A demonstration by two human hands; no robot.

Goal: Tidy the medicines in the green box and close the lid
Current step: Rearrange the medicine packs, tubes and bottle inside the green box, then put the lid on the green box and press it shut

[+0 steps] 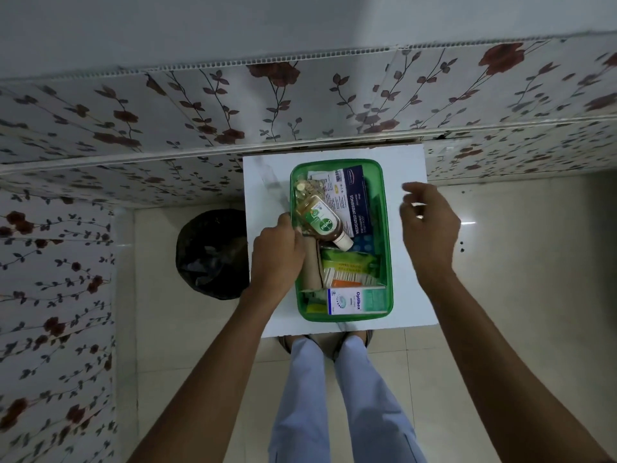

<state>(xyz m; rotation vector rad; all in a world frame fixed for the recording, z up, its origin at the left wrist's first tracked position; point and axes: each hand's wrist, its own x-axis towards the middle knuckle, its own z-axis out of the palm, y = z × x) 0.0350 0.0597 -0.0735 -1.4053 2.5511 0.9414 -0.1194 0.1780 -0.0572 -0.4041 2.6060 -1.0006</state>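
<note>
The green box (387,235) stands open on a small white table (410,295). Inside lie a Dettol bottle (320,220), a blue medicated-dressings carton (355,198), an Optibex carton (357,300), a tan bandage roll (312,265), and green and orange packets (349,264). My left hand (277,259) is closed over the box's left rim, fingertips beside the Dettol bottle. Hovering over the table just right of the box, my right hand (429,228) has its fingers spread and holds nothing. No lid is visible.
A black-lined waste bin (210,252) stands on the tiled floor left of the table. Floral-papered walls (200,111) run behind and to the left. My legs and feet (337,379) are at the table's near edge.
</note>
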